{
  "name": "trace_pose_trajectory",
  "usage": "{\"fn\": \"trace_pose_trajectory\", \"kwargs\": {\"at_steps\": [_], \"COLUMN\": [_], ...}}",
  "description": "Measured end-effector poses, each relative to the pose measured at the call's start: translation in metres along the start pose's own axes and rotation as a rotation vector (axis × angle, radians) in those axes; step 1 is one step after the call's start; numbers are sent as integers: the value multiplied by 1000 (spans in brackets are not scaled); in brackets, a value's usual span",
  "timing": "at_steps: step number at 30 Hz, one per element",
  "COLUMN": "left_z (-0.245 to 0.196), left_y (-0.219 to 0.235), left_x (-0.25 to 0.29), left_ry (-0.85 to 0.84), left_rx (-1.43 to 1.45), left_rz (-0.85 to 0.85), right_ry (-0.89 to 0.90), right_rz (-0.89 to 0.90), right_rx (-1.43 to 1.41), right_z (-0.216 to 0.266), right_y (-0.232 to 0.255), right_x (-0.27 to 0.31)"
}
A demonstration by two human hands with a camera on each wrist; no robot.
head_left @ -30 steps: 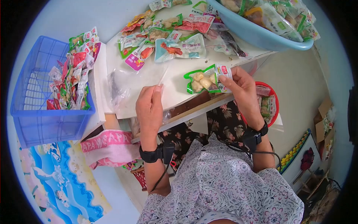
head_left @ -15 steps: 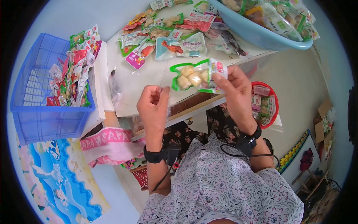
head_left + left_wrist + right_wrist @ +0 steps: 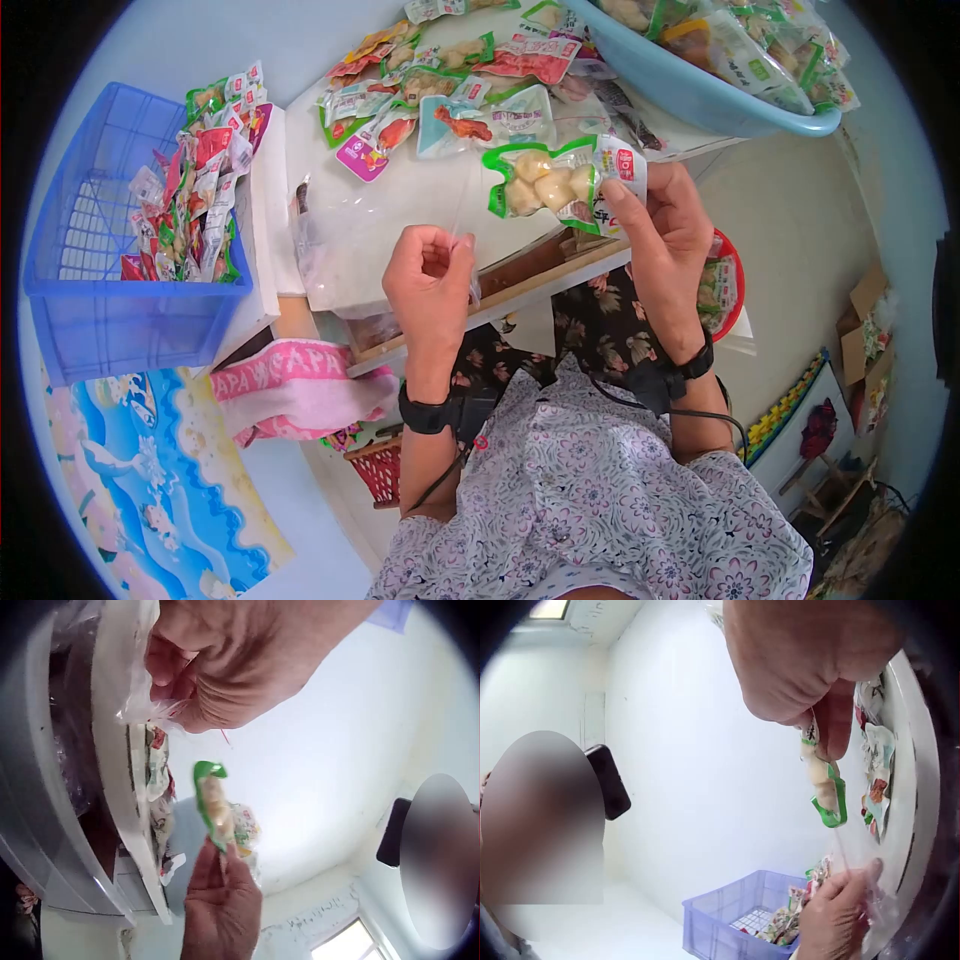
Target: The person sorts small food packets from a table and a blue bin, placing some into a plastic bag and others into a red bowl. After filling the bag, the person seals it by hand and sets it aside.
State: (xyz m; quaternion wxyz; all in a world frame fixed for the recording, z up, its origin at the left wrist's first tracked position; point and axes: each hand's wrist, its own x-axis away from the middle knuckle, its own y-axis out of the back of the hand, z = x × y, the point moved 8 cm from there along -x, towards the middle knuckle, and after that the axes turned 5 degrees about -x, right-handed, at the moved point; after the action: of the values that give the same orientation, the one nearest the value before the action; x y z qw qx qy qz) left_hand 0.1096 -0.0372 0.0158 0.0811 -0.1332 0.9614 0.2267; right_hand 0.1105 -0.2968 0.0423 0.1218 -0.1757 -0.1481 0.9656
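Note:
In the head view, the right hand (image 3: 672,262) pinches the right end of a green-edged clear packet (image 3: 545,186) with pale round pieces inside, held above the white table. To its left, the left hand (image 3: 433,290) pinches a thin clear plastic bag (image 3: 462,225) between thumb and curled fingers. The left wrist view shows the clear plastic (image 3: 139,694) hanging from the left hand (image 3: 232,660), with the packet (image 3: 215,806) apart from it. In the right wrist view the packet (image 3: 825,784) hangs from the right hand (image 3: 810,660), just above the plastic.
A blue crate (image 3: 140,320) with packets stands at the left. Loose packets (image 3: 485,122) cover the back of the table (image 3: 390,215). At back right is a light-blue basin (image 3: 690,95) full of packets; a red basin (image 3: 740,290) sits lower right, below an open drawer (image 3: 520,298).
The right hand has raised the packet from near the table and turned it slightly. The left hand has shifted right with the clear plastic, closer to the packet.

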Motion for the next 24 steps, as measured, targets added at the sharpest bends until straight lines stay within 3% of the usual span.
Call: {"fn": "trace_pose_trajectory", "kwargs": {"at_steps": [7, 11, 14, 17, 20, 24], "left_z": [0, 10, 4, -11, -29, -53], "left_y": [-8, 2, 8, 8, 5, -4], "left_x": [-7, -10, -9, -4, 3, 15], "left_ry": [-13, 55, 30, -25, -156, -359], "left_rx": [63, 219, 293, 244, 103, -133], "left_rz": [-5, -49, -85, -121, -141, -152], "right_ry": [112, 414, 412, 366, -62, -226], "right_rz": [79, 129, 212, 278, 200, 206], "right_rx": [45, 397, 476, 500, 119, -11], "right_z": [-16, -11, -12, -13, -25, -46], "right_y": [-30, -32, -32, -35, -35, -36], "right_x": [20, 20, 20, 18, 15, 10]}}
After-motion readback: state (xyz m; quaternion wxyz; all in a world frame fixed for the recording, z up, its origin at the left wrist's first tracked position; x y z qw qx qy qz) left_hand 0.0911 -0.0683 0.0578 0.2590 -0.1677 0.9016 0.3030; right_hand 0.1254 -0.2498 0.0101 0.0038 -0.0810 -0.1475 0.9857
